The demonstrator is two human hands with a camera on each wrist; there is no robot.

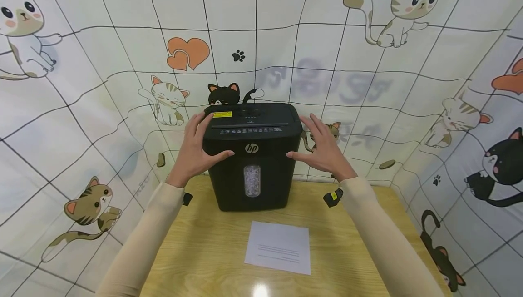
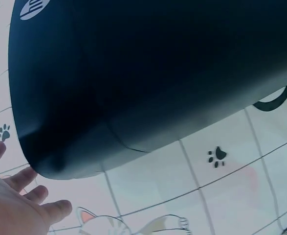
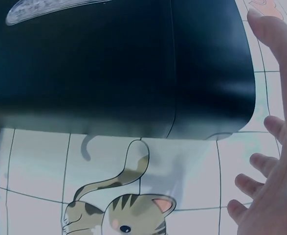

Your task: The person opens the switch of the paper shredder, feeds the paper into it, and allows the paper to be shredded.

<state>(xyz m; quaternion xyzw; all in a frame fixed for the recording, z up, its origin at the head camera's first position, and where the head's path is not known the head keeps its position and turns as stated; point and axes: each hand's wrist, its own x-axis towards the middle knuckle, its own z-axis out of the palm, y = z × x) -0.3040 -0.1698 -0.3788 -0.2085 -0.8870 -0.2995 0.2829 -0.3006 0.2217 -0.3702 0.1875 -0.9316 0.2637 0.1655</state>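
Observation:
A black HP paper shredder point(image 1: 271, 174) stands upright at the back of the table, its slot on top and a clear window point(image 1: 252, 181) in front showing shredded bits. My left hand point(image 1: 193, 151) is at its upper left side, fingers extended and thumb across the front; whether the fingertips touch the casing I cannot tell. On the other side my right hand point(image 1: 323, 149) is spread beside the upper right edge. The right wrist view shows a gap between the right fingers point(image 3: 251, 186) and the casing. A printed white sheet point(image 1: 278, 247) lies in front of the shredder.
The wooden table point(image 1: 196, 251) reaches back to a wall point(image 1: 278, 51) covered in cat-patterned cloth, close behind the shredder. Similar cloth rises on the left and right sides. A yellow label point(image 1: 222, 115) sits on the shredder's top left.

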